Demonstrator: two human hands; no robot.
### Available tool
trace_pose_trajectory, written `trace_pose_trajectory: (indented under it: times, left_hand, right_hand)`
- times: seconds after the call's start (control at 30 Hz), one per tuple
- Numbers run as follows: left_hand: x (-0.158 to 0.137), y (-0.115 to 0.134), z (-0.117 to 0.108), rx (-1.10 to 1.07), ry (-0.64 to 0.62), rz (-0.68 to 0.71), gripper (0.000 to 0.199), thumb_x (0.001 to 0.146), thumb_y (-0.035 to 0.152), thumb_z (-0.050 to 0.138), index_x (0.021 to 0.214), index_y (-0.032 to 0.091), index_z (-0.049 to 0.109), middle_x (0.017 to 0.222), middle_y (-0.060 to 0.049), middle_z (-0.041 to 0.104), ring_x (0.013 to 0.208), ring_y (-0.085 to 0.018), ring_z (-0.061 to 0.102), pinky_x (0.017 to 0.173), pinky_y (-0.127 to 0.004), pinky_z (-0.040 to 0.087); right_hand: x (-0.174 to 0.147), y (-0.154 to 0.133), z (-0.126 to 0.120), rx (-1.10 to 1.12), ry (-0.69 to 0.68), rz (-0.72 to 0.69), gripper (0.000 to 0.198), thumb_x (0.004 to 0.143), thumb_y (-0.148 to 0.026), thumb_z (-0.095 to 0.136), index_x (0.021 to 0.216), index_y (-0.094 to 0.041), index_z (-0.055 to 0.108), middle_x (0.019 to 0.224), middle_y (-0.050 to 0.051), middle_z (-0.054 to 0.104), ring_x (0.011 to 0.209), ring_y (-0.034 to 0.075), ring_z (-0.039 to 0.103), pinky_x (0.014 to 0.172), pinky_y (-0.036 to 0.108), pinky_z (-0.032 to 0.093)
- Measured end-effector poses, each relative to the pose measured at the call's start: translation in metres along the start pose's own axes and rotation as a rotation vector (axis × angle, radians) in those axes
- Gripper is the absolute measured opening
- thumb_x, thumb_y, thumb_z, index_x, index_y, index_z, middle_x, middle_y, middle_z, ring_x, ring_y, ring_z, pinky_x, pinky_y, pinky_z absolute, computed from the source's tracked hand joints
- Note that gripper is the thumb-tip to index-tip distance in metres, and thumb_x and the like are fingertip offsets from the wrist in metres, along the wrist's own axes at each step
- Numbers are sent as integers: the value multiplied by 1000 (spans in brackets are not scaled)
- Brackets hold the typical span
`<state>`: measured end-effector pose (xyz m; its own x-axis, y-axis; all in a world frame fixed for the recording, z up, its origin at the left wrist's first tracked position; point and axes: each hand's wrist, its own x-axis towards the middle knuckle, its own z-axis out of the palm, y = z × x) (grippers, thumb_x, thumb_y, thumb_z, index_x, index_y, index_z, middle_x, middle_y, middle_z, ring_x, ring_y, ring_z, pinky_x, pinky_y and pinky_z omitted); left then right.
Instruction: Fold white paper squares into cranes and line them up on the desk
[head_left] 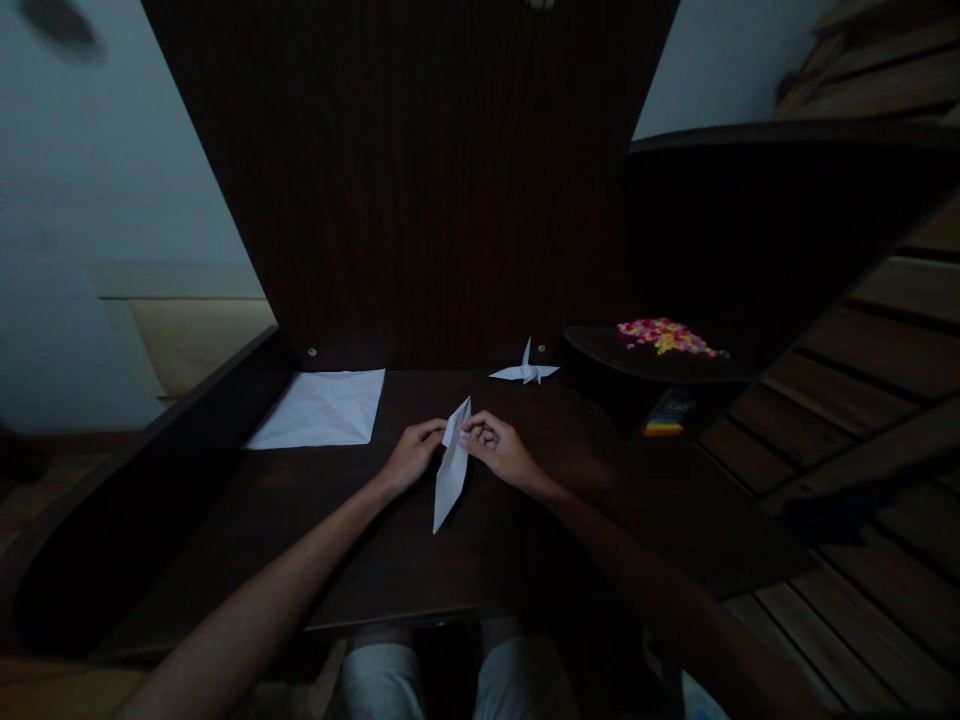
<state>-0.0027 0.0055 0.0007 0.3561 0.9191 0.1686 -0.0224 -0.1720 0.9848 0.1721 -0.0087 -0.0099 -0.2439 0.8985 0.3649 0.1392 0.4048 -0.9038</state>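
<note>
A long, narrow piece of folded white paper (451, 480) stands tilted over the dark desk, pointed at its top and bottom ends. My left hand (412, 452) pinches its left side near the upper part. On the opposite side, my right hand (499, 447) grips the paper between thumb and curled fingers. Behind my hands, a finished-looking white origami crane (528, 372) rests near the desk's back panel. Over to the left lies a flat stack or sheet of creased white paper (322, 408).
The desk (390, 570) has a raised side board (150, 470) at left and a tall back panel (420, 180). Small pink, red and yellow pieces lie heaped (664, 336) on a corner shelf (600, 350) at right. Below it sits a blue-and-yellow item (667, 415).
</note>
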Motion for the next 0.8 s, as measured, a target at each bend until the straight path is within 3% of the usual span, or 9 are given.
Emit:
trace_pose_trajectory:
  times: [0.1, 0.17, 0.33, 0.6, 0.8]
  left_hand:
    - [0, -2, 1, -290, -15, -111, 25, 67, 27, 56, 79, 10, 69, 85, -9, 68, 76, -19, 60, 66, -27, 45]
    - [-1, -1, 2, -374, -8, -150, 25, 66, 29, 59, 78, 10, 69, 82, -9, 67, 72, -18, 60, 63, -26, 45]
    - [-4, 3, 4, -225, 7, -165, 33, 61, 28, 74, 89, 12, 68, 77, -4, 69, 69, -16, 61, 64, -24, 46]
    - [-4, 2, 3, -270, 7, -105, 40, 64, 32, 75, 96, 11, 64, 77, -4, 69, 66, -16, 63, 63, -25, 47]
    - [-5, 4, 4, -264, -5, -110, 49, 65, 33, 74, 106, 12, 57, 76, -5, 69, 65, -17, 64, 63, -26, 48]
  right_hand:
    - [0, 2, -2, -106, 45, -39, 23, 77, -32, 63, 95, -19, 60, 67, -4, 46, 58, 9, 43, 52, 20, 35]
    - [1, 1, -2, -152, 61, -58, 24, 77, -32, 62, 97, -19, 61, 68, -3, 46, 59, 9, 42, 53, 21, 35]
    - [1, -2, -2, -127, 65, -79, 24, 79, -32, 60, 98, -19, 63, 73, -1, 48, 63, 10, 45, 54, 21, 37]
    - [-2, 0, 1, 127, 8, 29, 35, 78, -34, 61, 110, -21, 54, 73, -3, 52, 53, 9, 54, 45, 20, 44]
    - [1, 3, 2, 191, 22, 47, 23, 74, -35, 65, 89, -18, 61, 66, -2, 57, 53, 10, 56, 49, 22, 47]
